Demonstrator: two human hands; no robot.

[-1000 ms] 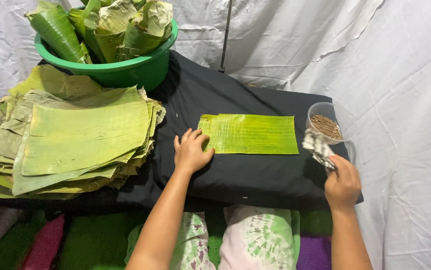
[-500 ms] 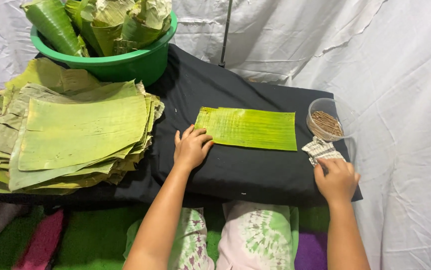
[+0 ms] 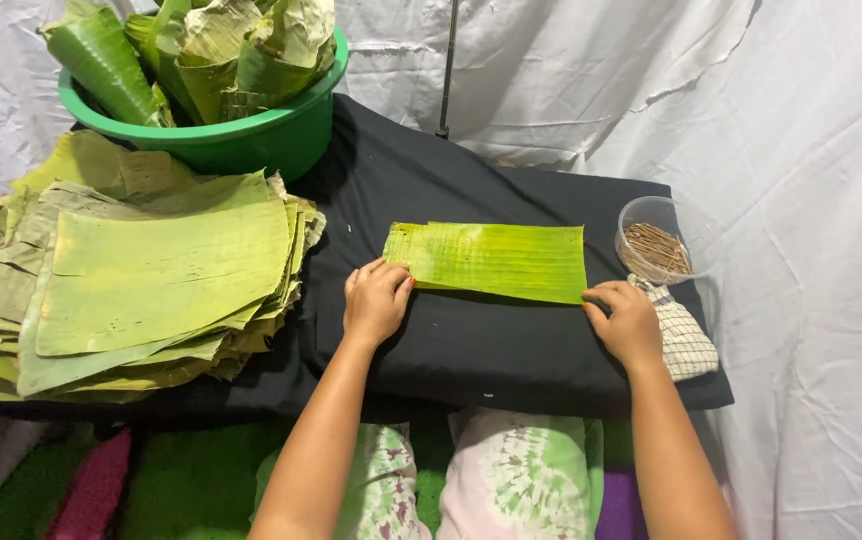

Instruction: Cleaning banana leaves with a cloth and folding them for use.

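Moving off the checked cloth (image 3: 686, 338) it touched a second ago, the right hand (image 3: 628, 322) now rests open-gripped at the leaf strip's (image 3: 491, 260) right corner while the left hand (image 3: 376, 300) presses flat beside its left end, mid-desk (image 3: 491, 345). A clear cup (image 3: 659, 240) holds brown sticks; the green tub (image 3: 251, 140) holds rolled leaves.

Between both hands, the banana leaf strip (image 3: 491, 260) is bright yellow-green with fine ribbing. The cloth (image 3: 686, 338) under the right hand (image 3: 629, 322) is white, dark-checked (small grid). Beyond the left hand (image 3: 376, 298): a green basin (image 3: 251, 140) and black table cover (image 3: 471, 345).
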